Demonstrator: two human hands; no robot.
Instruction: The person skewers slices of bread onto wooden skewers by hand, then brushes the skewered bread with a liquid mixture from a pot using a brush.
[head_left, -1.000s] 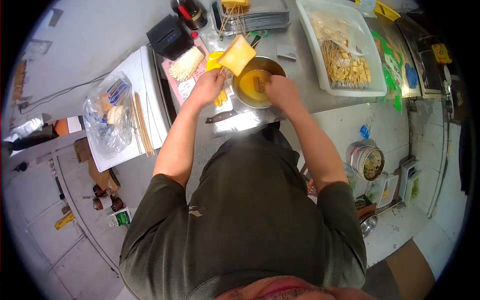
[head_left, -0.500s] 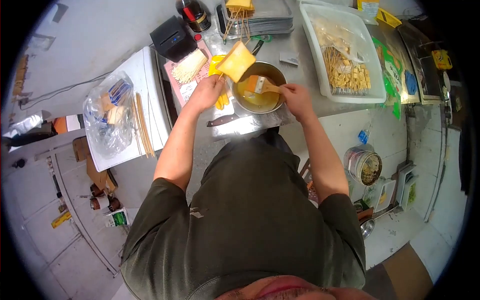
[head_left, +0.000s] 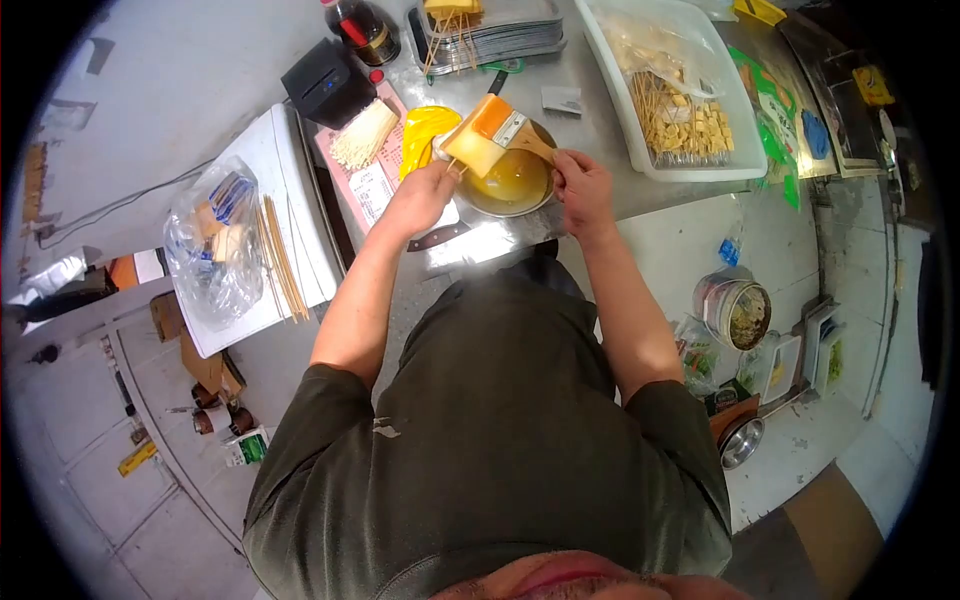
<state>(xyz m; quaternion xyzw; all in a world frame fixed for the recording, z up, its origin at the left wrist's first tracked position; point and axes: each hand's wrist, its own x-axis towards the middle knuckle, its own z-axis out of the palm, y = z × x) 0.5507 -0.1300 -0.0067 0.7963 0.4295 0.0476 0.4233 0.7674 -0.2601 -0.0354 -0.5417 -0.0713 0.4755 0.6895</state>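
Note:
My left hand (head_left: pixel 422 196) is closed round the thin stick of a skewered bread slice (head_left: pixel 472 150), which is held up over the left side of a metal pot (head_left: pixel 548 190). Yellowish liquid (head_left: pixel 515 180) lies in the pot. In my right hand (head_left: pixel 584 188) is the wooden handle of a flat basting brush (head_left: pixel 508 126). Its orange bristles lie across the upper right part of the slice and hide some of it. A knife (head_left: pixel 438 237) rests on the counter just below my left hand.
A yellow bag (head_left: pixel 425 135) and a bundle of pale sticks (head_left: pixel 366 133) sit left of the pot. Behind are stacked metal trays (head_left: pixel 500 40) with more skewered bread, and a dark bottle (head_left: pixel 362 32). A white bin (head_left: pixel 620 110) of skewers stands right.
The brush has come up out of the pot and left onto the bread slice. The slice has dropped slightly closer to my left hand. The whole view has shifted a little.

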